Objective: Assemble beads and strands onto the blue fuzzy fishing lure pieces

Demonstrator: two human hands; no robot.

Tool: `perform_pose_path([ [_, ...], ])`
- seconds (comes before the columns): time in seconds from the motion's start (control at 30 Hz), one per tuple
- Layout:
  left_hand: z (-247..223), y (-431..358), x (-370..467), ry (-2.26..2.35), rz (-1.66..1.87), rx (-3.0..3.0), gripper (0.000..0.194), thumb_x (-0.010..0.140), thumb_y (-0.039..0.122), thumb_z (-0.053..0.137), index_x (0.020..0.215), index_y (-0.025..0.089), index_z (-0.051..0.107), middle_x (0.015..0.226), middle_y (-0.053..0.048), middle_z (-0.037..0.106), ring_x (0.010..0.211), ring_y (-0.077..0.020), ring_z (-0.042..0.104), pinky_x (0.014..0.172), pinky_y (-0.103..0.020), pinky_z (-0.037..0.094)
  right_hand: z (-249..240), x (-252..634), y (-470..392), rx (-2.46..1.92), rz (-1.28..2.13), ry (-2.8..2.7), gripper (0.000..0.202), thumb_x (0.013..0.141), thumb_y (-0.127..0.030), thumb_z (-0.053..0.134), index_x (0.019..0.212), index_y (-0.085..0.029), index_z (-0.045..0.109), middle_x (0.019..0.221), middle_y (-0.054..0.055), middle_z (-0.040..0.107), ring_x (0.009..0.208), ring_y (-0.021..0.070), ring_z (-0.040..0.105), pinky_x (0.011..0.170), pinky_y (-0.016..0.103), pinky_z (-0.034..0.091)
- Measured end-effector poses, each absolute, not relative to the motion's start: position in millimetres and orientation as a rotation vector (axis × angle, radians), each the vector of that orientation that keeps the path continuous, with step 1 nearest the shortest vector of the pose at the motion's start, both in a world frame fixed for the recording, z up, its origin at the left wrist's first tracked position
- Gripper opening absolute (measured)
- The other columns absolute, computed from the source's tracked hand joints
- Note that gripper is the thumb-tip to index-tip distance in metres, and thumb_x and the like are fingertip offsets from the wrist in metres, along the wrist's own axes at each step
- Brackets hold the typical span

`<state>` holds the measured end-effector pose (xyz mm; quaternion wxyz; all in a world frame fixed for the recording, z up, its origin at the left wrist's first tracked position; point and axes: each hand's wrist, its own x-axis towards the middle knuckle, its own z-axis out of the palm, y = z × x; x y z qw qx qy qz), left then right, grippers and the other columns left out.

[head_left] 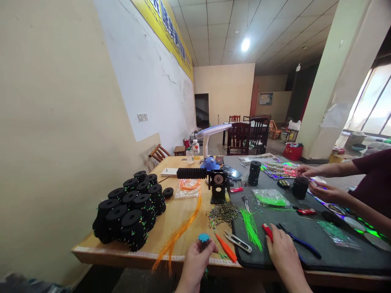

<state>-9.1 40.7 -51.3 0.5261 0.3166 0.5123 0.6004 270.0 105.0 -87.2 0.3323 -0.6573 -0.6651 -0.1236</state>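
Blue-topped piece [204, 237] pinched in the left hand [198, 257], red lighter [267, 232] in the right hand [284, 249].
The left grip is narrow, just below the blue top; the right, off to its right, is closed around the lighter. Steady work probably means keeping the piece upright and the lighter clear of the green strands [251, 230] between and beyond both grips; farther off stands a black machine [218, 180].
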Motion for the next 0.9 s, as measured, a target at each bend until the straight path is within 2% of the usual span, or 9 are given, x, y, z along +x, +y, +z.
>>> perform_pose_path([
  [0.1,-46.9,40.6,-8.6,1.13,1.37,0.643,0.055,0.048,0.055,0.084,0.077,0.012,0.064,0.062,-0.001,0.067,0.035,0.0009,0.026,0.035,-0.016,0.014,-73.5,240.6,93.8,-1.522,-0.16,-1.691,0.037,0.083,-0.037,0.049,0.101,-0.011,0.068,0.102,0.021,0.068,0.097,0.0348,0.059,0.088,0.047,0.045],
  [0.17,-43.5,39.7,-8.5,1.1,1.353,0.597,0.056,0.047,0.053,0.085,0.077,0.013,0.062,0.063,0.0,0.067,0.035,0.0022,0.023,0.036,-0.015,0.009,-62.3,206.7,81.4,-1.357,0.202,-1.712,0.034,0.084,-0.044,0.053,0.096,-0.017,0.07,0.098,0.015,0.07,0.097,0.0308,0.06,0.089,0.043,0.045],
  [0.3,-40.8,36.7,-8.0,1.078,1.334,0.576,0.056,0.046,0.053,0.086,0.075,0.013,0.059,0.062,0.002,0.063,0.035,0.0023,0.024,0.036,-0.015,0.008,-49.6,137.6,64.7,-1.114,1.067,-1.532,0.041,0.076,-0.056,0.063,0.088,-0.018,0.071,0.083,0.009,0.071,0.073,0.0222,0.063,0.066,0.031,0.048],
  [0.4,-41.8,34.7,-8.5,1.077,1.335,0.623,0.054,0.048,0.055,0.085,0.071,0.013,0.059,0.055,0.006,0.055,0.035,0.0019,0.022,0.037,-0.016,0.007,-48.7,108.5,64.4,-1.002,1.435,-1.244,0.05,0.061,-0.061,0.074,0.08,-0.015,0.069,0.064,0.003,0.065,0.058,0.0158,0.057,0.053,0.024,0.041],
  [0.47,-42.8,33.5,-9.2,1.076,1.334,0.648,0.053,0.049,0.055,0.085,0.069,0.013,0.058,0.051,0.008,0.049,0.036,0.0013,0.02,0.037,-0.016,0.008,-49.3,101.4,66.0,-0.963,1.535,-1.13,0.048,0.058,-0.059,0.077,0.072,-0.015,0.065,0.055,-0.003,0.058,0.048,0.0095,0.047,0.047,0.021,0.033],
  [0.53,-44.0,32.2,-10.4,1.079,1.323,0.659,0.053,0.051,0.056,0.084,0.069,0.013,0.059,0.048,0.01,0.044,0.037,0.0002,0.02,0.038,-0.017,0.009,-48.6,100.6,66.6,-0.939,1.559,-1.078,0.045,0.06,-0.057,0.077,0.065,-0.015,0.061,0.051,-0.005,0.053,0.045,0.0065,0.041,0.047,0.02,0.032],
  [0.73,-49.5,29.2,-18.9,1.163,1.368,0.673,0.044,0.067,0.055,0.072,0.082,0.014,0.066,0.047,0.009,0.039,0.042,-0.0049,0.029,0.042,-0.018,0.016,-37.0,112.1,67.7,-0.972,1.544,-1.109,0.044,0.065,-0.058,0.073,0.071,-0.017,0.058,0.069,0.0,0.064,0.065,0.0132,0.058,0.05,0.019,0.043],
  [0.8,-50.1,28.5,-22.0,1.166,1.391,0.682,0.036,0.071,0.049,0.069,0.078,0.014,0.066,0.049,0.007,0.044,0.044,-0.0067,0.034,0.043,-0.019,0.023,-34.3,114.1,70.1,-0.978,1.58,-1.181,0.046,0.065,-0.061,0.07,0.071,-0.019,0.053,0.067,0.0,0.064,0.06,0.0132,0.058,0.045,0.019,0.042],
  [0.9,-48.8,27.4,-23.8,1.102,1.41,0.731,0.028,0.072,0.042,0.068,0.07,0.014,0.066,0.061,0.0,0.059,0.059,-0.0123,0.049,0.058,-0.023,0.038,-32.7,112.0,73.8,-1.016,1.608,-1.304,0.049,0.063,-0.064,0.069,0.069,-0.02,0.048,0.053,-0.005,0.058,0.039,0.0073,0.044,0.035,0.017,0.03],
])
